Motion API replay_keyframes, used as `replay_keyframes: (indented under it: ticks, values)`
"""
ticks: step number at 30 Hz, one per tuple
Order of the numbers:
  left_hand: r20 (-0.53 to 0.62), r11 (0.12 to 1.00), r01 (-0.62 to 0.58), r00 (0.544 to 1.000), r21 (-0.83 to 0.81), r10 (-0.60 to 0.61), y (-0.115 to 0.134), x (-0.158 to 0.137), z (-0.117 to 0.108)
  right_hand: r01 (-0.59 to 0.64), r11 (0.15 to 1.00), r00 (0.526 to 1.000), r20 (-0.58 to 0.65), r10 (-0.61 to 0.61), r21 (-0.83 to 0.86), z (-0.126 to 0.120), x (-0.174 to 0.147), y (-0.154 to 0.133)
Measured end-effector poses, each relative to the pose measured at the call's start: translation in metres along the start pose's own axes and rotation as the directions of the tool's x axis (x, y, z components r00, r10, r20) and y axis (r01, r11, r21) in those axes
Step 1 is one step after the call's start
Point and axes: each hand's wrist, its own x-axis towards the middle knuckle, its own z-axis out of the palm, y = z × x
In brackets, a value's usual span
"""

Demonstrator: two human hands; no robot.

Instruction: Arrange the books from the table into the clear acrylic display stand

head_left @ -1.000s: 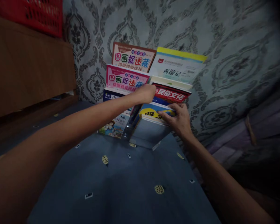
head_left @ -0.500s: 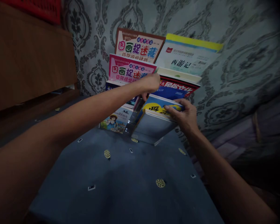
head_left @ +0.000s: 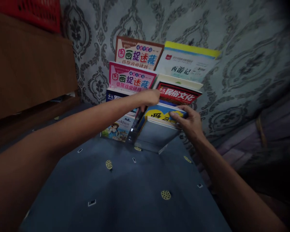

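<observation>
My left hand point(head_left: 150, 97) is closed at the left end of a dark blue book point(head_left: 168, 102), most of which is hidden behind the front books. My right hand point(head_left: 189, 120) grips the top right of a blue-and-yellow book point(head_left: 159, 112), its thumb on the cover and fingers behind. A grey-looking book point(head_left: 157, 133) stands against the front of that one. Behind the blue book rises a red book point(head_left: 178, 93). To the left, partly under my left forearm, are a navy book point(head_left: 113, 95) and a book with a girl on its cover point(head_left: 117, 130).
Taller books stand at the back: a brown-edged one point(head_left: 139, 53), a pink one point(head_left: 130, 79) and a yellow-topped one point(head_left: 186, 62). They stand before a patterned wall point(head_left: 94, 38). A wooden cabinet point(head_left: 31, 64) with a red basket point(head_left: 38, 14) is at left. A blue patterned cloth point(head_left: 125, 193) covers the surface.
The blue book has gone down with my left hand, so more of the red book's cover shows. My right hand keeps its hold on the blue-and-yellow book. The view has shifted slightly.
</observation>
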Motion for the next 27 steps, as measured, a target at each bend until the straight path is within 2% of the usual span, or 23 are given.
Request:
replay_keyframes:
  ticks: [3, 7, 10, 13, 15, 21, 24, 27]
  values:
    - [0.001, 0.994, 0.031, 1.000, 0.100, -0.031, 0.008, -0.012, 0.003, 0.039, 0.998, 0.999, -0.028, -0.038, 0.039, 0.001, -0.001, 0.006]
    - [0.069, 0.956, 0.151, 0.982, 0.250, -0.173, 0.021, -0.026, 0.006, 0.078, 0.981, 0.993, -0.100, -0.061, 0.175, 0.005, -0.004, 0.014]
    - [0.072, 0.956, 0.211, 0.971, 0.204, -0.230, 0.023, -0.029, 0.008, 0.017, 0.949, 0.996, -0.093, 0.013, 0.315, 0.009, -0.007, 0.018]
    - [0.029, 0.968, 0.226, 0.973, 0.105, -0.230, 0.020, -0.029, 0.010, -0.099, 0.916, 0.995, 0.028, 0.095, 0.388, 0.010, -0.011, 0.018]
    - [-0.004, 0.972, 0.227, 0.974, 0.053, -0.228, 0.019, -0.030, 0.011, -0.137, 0.906, 0.990, 0.092, 0.108, 0.400, 0.010, -0.011, 0.018]
    - [-0.045, 0.967, 0.254, 0.966, 0.003, -0.254, 0.021, -0.033, 0.016, -0.038, 0.930, 0.999, 0.018, 0.034, 0.365, 0.008, -0.005, 0.024]
    - [-0.025, 0.954, 0.298, 0.954, 0.024, -0.298, 0.025, -0.032, 0.017, -0.054, 0.923, 0.999, 0.026, 0.048, 0.380, 0.010, -0.006, 0.026]
    - [0.009, 0.948, 0.313, 0.949, 0.060, -0.314, 0.028, -0.031, 0.016, -0.107, 0.903, 0.993, 0.086, 0.078, 0.416, 0.010, -0.010, 0.022]
